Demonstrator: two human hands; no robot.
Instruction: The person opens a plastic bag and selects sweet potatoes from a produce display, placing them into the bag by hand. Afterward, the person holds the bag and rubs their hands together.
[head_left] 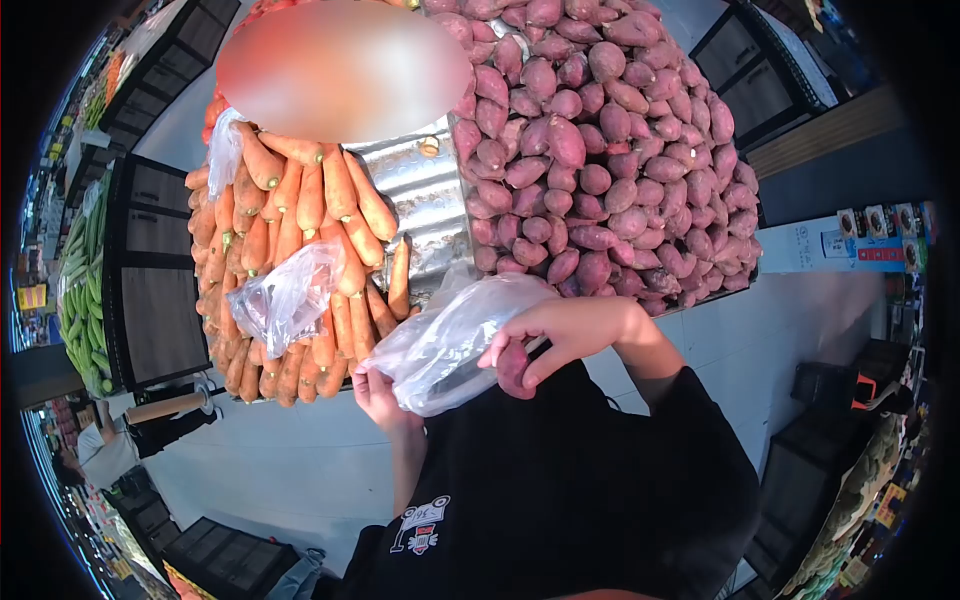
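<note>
A clear plastic bag [450, 335] hangs in front of my body, at the near edge of the produce display. My left hand [383, 398] pinches the bag's left side. My right hand [565, 335] is closed round a purple sweet potato [514, 370], held at the bag's right side. Behind the bag, to the right, rises a large pile of sweet potatoes [620, 170]. Carrots [290, 210] are heaped on the left, with a crumpled clear bag [290, 300] lying on them.
Bare ridged metal [425, 200] shows between the two piles. Another thin bag [224, 155] lies at the carrots' upper left. Green vegetables [85, 290] fill a stand at the far left. A person [108, 455] is at the lower left. Dark crates [225, 555] stand on the floor.
</note>
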